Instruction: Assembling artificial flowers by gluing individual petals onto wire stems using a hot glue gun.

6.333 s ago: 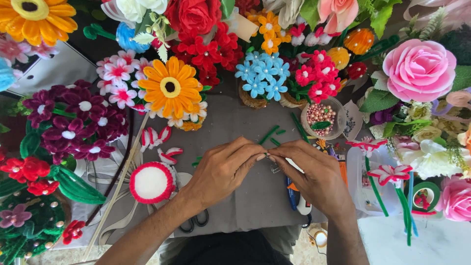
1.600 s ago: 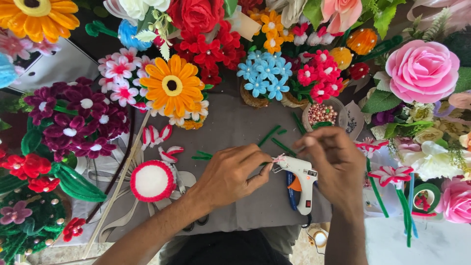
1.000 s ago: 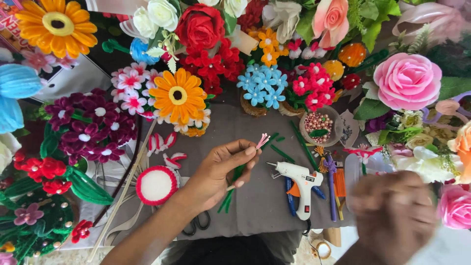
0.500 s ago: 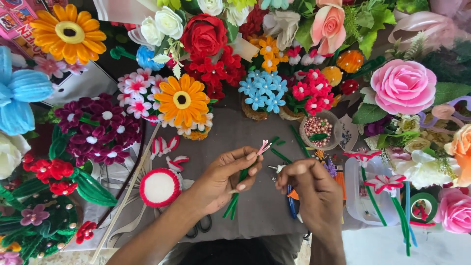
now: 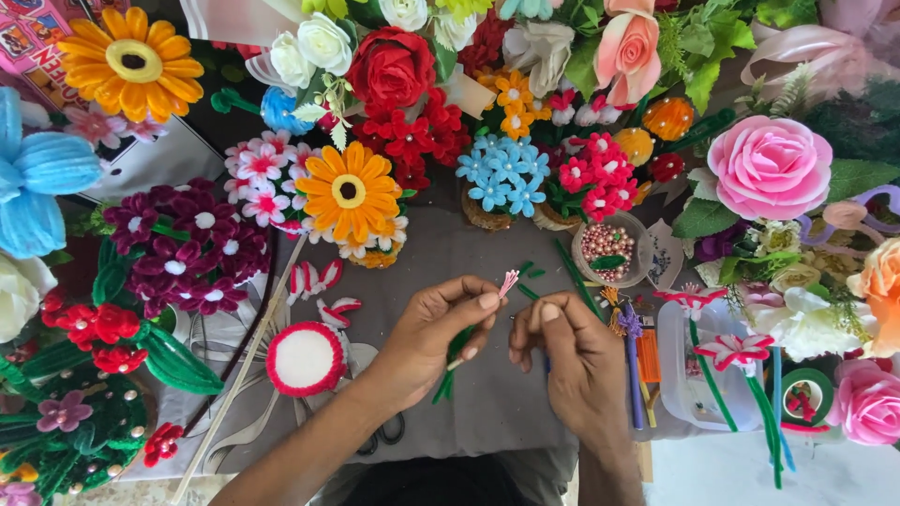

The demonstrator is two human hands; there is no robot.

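The left hand (image 5: 433,330) pinches a thin green stem (image 5: 459,351) topped with a small pink tuft (image 5: 508,280), thumb and forefinger closed on it just below the tuft. The right hand (image 5: 574,361) sits just right of the stem, fingers curled in toward the left hand; whether it grips anything cannot be told.

Taking the stem as the mark: left of it lies a round white disc with a red fuzzy rim (image 5: 306,358), and beyond that red-and-white striped petals (image 5: 317,281). Above and left stands an orange daisy (image 5: 349,192); straight above, a cluster of small blue flowers (image 5: 502,172). Up and to the right a small bowl of pink beads (image 5: 607,248) rests near loose green stems (image 5: 574,272). Farther right stand red-and-white flowers on green stems (image 5: 736,351) and a large pink rose (image 5: 769,167). Below and left, scissors (image 5: 380,433) peek from under the left forearm.

All of it lies on a grey cloth (image 5: 441,244), ringed closely by handmade flowers that crowd its top and sides.
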